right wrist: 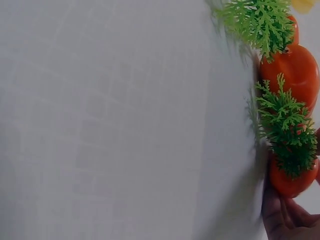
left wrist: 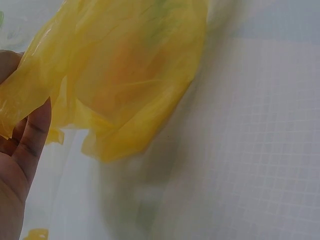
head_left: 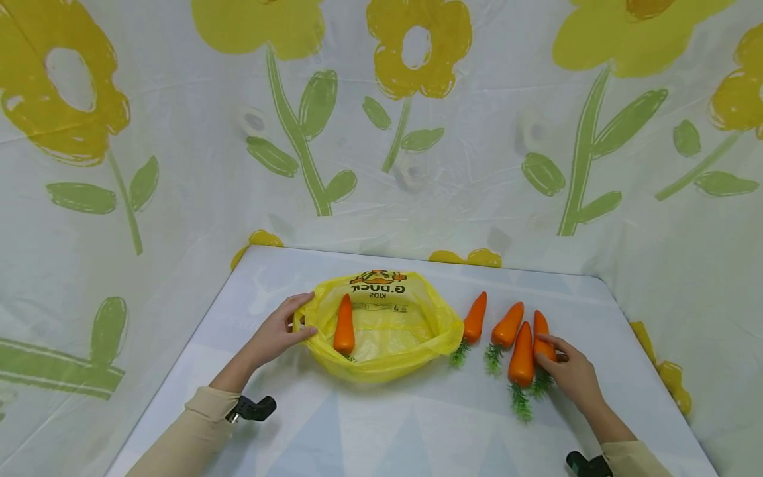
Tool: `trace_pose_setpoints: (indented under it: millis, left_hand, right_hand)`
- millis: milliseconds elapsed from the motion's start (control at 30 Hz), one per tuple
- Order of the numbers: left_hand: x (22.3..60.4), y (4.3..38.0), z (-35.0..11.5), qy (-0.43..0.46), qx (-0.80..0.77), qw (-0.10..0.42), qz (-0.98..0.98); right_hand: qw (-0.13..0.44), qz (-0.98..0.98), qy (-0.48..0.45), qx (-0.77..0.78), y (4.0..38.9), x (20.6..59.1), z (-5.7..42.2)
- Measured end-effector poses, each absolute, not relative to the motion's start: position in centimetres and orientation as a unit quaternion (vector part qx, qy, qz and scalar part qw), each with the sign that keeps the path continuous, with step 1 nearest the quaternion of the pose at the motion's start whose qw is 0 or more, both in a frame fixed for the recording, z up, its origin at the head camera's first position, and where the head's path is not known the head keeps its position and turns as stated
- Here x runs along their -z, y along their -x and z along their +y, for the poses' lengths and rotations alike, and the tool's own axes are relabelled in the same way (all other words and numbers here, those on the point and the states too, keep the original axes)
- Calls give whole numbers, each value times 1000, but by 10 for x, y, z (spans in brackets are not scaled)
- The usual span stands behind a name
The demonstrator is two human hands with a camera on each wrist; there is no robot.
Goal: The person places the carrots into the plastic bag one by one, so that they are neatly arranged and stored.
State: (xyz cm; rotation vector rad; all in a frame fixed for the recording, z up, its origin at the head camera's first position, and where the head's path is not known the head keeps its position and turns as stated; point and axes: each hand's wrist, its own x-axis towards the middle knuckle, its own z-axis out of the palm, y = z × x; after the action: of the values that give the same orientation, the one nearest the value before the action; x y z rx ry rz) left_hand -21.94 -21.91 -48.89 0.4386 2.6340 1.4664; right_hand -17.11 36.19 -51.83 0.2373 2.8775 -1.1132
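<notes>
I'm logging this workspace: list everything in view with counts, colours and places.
Table: one, white and pale blue, lower centre
Bag: one, yellow, on the table
Bagged carrot: one, orange, inside the bag
Loose carrots: four, orange with green tops, right of the bag
Backdrop: count unclear, white with yellow flowers, behind and beside the table
Wrist devices: two, black, one at each wrist
Sleeves: two, beige, on the forearms
Left hand: one, bare, gripping the bag's left rim
Right hand: one, bare, holding the rightmost carrot
</notes>
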Motion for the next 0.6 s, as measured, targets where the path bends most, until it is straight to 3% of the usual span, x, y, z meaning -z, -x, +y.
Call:
trace_pose_setpoints:
  millis: [600]
  left_hand:
    - [492,220,-220,-147,-481,45,863]
  right_hand:
    - [8,911,-105,399,167,517,362]
